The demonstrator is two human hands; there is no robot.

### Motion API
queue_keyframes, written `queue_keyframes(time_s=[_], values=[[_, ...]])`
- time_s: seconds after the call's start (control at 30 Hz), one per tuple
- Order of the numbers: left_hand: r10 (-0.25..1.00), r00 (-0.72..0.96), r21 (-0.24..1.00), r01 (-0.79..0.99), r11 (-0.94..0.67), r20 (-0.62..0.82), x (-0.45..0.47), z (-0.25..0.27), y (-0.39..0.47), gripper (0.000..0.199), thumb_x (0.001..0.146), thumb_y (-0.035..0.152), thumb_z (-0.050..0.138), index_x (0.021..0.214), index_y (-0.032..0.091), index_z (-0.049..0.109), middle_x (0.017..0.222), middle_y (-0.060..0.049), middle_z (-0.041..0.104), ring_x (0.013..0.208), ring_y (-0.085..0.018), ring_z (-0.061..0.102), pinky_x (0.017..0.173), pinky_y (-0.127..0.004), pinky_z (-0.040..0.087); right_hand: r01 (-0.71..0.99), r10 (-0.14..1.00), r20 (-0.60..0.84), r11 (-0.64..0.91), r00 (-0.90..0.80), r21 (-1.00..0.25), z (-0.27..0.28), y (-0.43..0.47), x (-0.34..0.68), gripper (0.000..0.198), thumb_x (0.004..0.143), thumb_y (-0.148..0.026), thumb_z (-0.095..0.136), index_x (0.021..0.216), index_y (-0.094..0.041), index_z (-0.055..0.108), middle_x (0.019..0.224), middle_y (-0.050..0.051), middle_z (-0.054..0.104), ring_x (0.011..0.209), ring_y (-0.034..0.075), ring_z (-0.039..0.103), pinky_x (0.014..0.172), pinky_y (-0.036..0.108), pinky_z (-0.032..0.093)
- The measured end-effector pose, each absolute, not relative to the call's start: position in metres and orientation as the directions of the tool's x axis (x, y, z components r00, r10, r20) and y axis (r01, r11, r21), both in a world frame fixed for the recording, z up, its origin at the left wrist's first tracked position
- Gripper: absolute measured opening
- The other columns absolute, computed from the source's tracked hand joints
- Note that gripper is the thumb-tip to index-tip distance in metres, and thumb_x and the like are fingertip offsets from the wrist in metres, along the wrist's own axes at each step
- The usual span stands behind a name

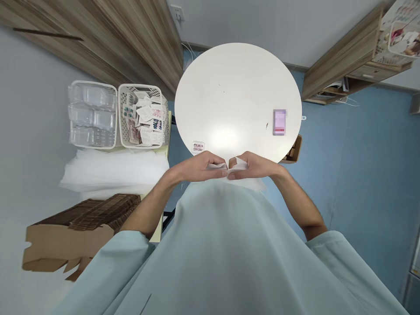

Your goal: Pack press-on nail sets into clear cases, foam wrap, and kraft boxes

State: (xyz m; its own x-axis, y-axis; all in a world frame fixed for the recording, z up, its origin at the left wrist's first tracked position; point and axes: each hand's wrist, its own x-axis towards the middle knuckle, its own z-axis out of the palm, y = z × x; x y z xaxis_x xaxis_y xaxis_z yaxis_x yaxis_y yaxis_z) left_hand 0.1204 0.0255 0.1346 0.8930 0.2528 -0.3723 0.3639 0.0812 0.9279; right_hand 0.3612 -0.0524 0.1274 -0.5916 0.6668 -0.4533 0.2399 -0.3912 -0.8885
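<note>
The thin, white, translucent sheet (242, 164) was at the near rim of the round white desk (236, 78), in front of the pale blue shirt (229, 236), reaching across from the left hand (210, 169) to the right hand (254, 166). Its visible run lay sideways, along the line between the two sets of fingers, with a loose part hanging out below the right hand. The fingers of both hands were curled, pinching the sheet against the thumbs, thumb tips close together. The small clear plastic case of pinkish pieces (198, 146) lay just beyond the left hand, much nearer to it than to the right.
</note>
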Motion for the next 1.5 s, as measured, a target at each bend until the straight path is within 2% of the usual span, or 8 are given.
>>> queue_keyframes(time_s=[0.17,0.37,0.47,0.67,0.9,1.1,1.33,1.5], values=[[0.237,0.877,0.907,0.417,0.055,-0.418,0.122,0.131,0.024,0.041,0.088,0.049,0.074,0.064,0.020,0.059,0.059,0.004,0.044,0.054,-0.010,0.036,0.051,-0.027,0.026,0.292,0.641,-0.450,-0.343,-0.622,-0.893,0.134,-0.045,0.361,0.031,0.088,-0.051,0.079,0.087,-0.020,0.078,0.079,0.000,0.075,0.069,0.014,0.059,0.063,0.027,0.040],[0.277,0.875,0.917,0.393,0.070,-0.397,0.121,0.130,0.022,0.034,0.092,0.050,0.069,0.078,0.019,0.073,0.071,0.001,0.065,0.066,-0.013,0.055,0.060,-0.024,0.039,0.234,0.679,-0.402,-0.330,-0.614,-0.914,0.135,-0.048,0.358,0.034,0.092,-0.050,0.076,0.080,-0.019,0.077,0.074,0.002,0.077,0.070,0.016,0.065,0.066,0.027,0.047],[0.341,0.862,0.927,0.356,0.118,-0.374,0.120,0.130,0.019,0.038,0.095,0.054,0.068,0.083,0.019,0.076,0.078,-0.003,0.073,0.074,-0.016,0.064,0.065,-0.024,0.046,0.156,0.750,-0.421,-0.401,-0.511,-0.903,0.131,-0.054,0.353,0.030,0.091,-0.047,0.077,0.079,-0.019,0.077,0.076,0.002,0.077,0.074,0.018,0.071,0.072,0.029,0.053],[0.540,0.793,0.959,0.251,0.135,-0.284,0.121,0.121,0.005,0.049,0.096,0.063,0.068,0.076,0.019,0.075,0.073,-0.005,0.072,0.069,-0.017,0.064,0.065,-0.027,0.049,0.002,0.862,-0.440,-0.454,-0.253,-0.891,0.119,-0.071,0.336,0.025,0.087,-0.043,0.078,0.080,-0.020,0.077,0.078,0.003,0.077,0.074,0.019,0.073,0.068,0.031,0.057],[0.715,0.637,0.955,0.242,0.171,-0.289,0.124,0.110,-0.015,0.051,0.099,0.064,0.065,0.079,0.018,0.075,0.076,-0.005,0.073,0.066,-0.015,0.062,0.064,-0.027,0.049,-0.100,0.908,-0.413,-0.418,-0.071,-0.903,0.102,-0.087,0.326,0.050,0.092,-0.063,0.073,0.067,-0.021,0.064,0.071,0.003,0.070,0.074,0.022,0.076,0.075,0.034,0.058],[0.625,0.690,0.930,0.286,0.230,-0.366,0.125,0.112,-0.009,0.054,0.097,0.070,0.064,0.086,0.018,0.073,0.074,-0.004,0.069,0.064,-0.014,0.060,0.062,-0.026,0.049,-0.049,0.882,-0.443,-0.455,-0.161,-0.889,0.104,-0.085,0.340,0.051,0.094,-0.062,0.073,0.066,-0.020,0.062,0.068,0.000,0.067,0.068,0.020,0.075,0.070,0.030,0.053],[0.452,0.802,0.920,0.341,0.192,-0.391,0.123,0.123,0.002,0.055,0.096,0.068,0.065,0.077,0.017,0.071,0.074,-0.003,0.069,0.066,-0.014,0.057,0.061,-0.025,0.043,0.109,0.822,-0.470,-0.461,-0.321,-0.881,0.120,-0.077,0.360,0.034,0.090,-0.053,0.080,0.091,-0.020,0.075,0.081,0.002,0.077,0.079,0.021,0.076,0.076,0.030,0.055],[0.488,0.781,0.921,0.334,0.202,-0.390,0.130,0.114,-0.006,0.053,0.092,0.067,0.071,0.072,0.017,0.067,0.065,-0.001,0.062,0.059,-0.012,0.048,0.054,-0.024,0.036,0.126,0.823,-0.436,-0.421,-0.363,-0.898,0.117,-0.078,0.366,0.036,0.094,-0.057,0.075,0.093,-0.021,0.070,0.081,0.002,0.077,0.084,0.021,0.075,0.078,0.030,0.054]])
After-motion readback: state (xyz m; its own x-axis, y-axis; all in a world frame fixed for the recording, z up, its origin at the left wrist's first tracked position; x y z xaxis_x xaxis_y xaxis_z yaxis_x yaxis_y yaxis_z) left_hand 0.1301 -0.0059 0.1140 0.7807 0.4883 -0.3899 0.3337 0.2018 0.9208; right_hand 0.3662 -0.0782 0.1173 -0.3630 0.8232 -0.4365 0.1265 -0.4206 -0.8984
